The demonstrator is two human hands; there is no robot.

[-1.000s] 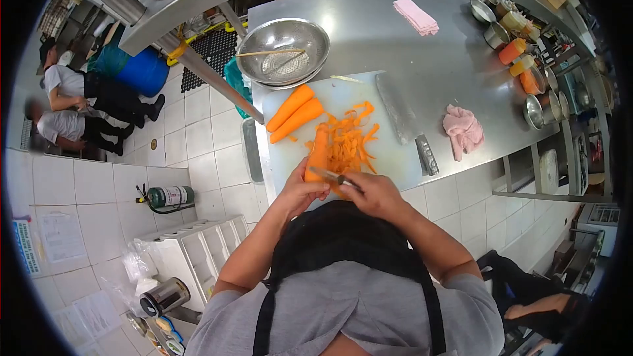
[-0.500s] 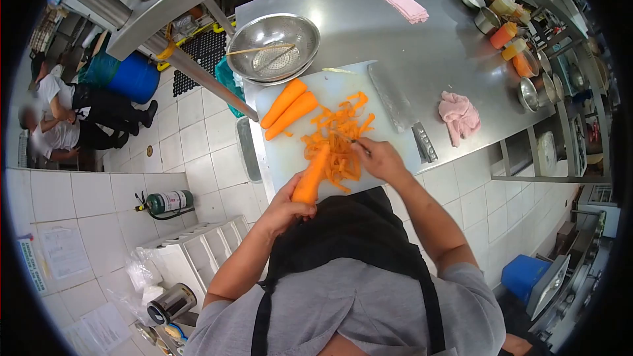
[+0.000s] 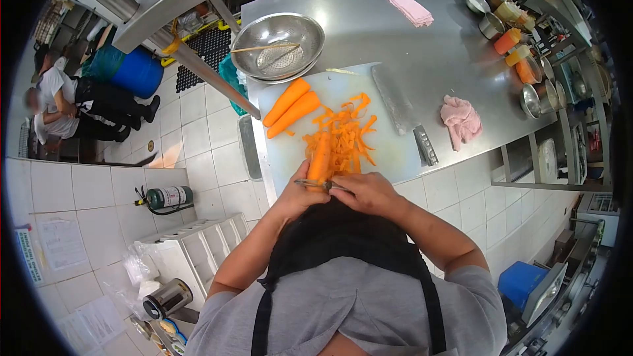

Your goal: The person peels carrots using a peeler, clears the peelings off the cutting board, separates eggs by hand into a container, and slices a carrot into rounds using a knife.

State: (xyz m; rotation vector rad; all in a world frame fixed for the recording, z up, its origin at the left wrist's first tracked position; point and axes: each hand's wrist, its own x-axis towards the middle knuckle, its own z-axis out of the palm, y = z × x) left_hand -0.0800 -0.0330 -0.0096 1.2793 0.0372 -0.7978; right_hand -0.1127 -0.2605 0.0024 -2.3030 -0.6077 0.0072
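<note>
My left hand (image 3: 298, 192) is closed round the lower end of a carrot (image 3: 320, 158), whose tip points away from me. In my right hand (image 3: 364, 192) is a peeler (image 3: 316, 184), its blade lying across the carrot near my left fingers. Orange peelings (image 3: 346, 142) are heaped on the white cutting board (image 3: 277, 165) beside the carrot. Two more carrots (image 3: 292, 113) rest on the board's left part. A large knife (image 3: 394, 102) with a dark handle lies along the board's right side.
Metal bowls (image 3: 280, 43) holding a stick stand at the board's far left corner. A crumpled pink cloth (image 3: 461, 120) and a folded one (image 3: 409, 8) lie on the steel table (image 3: 422, 59). Bottles (image 3: 507, 41) and bowls line the right. Two people (image 3: 62, 102) are at the far left.
The peeler has come back from over the peelings to the carrot's near end. My left hand and the carrot have shifted slightly, and the carrot stands straighter in view.
</note>
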